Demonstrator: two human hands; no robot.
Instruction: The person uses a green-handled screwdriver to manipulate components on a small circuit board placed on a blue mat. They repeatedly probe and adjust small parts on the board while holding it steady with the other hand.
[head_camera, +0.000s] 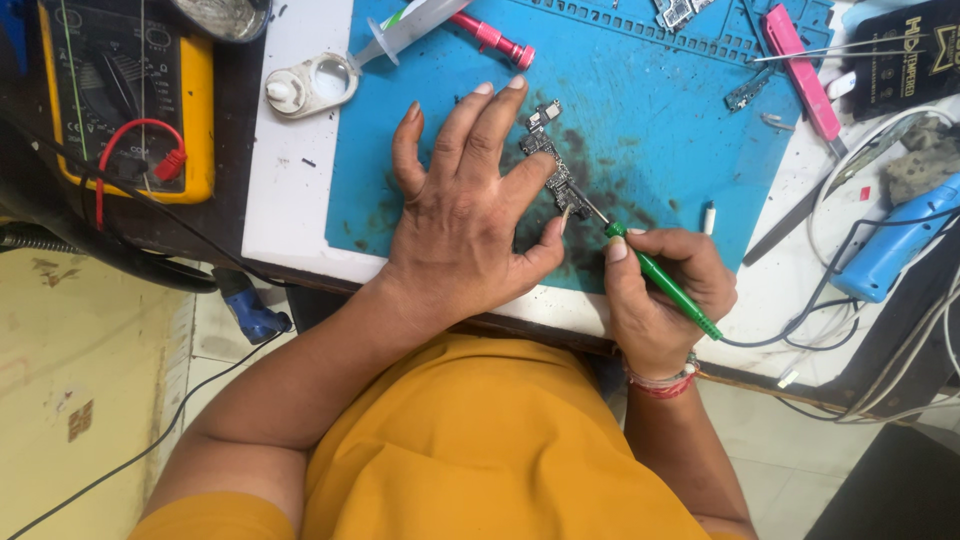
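From the head view, the left hand (462, 215) lies flat, fingers spread, its thumb pinning the small circuit board (548, 160) mid-mat on the blue mat (650, 110) so it cannot slide. The right hand (660, 300) is closed around a green soldering iron (665, 285), its tip on the board's near end.
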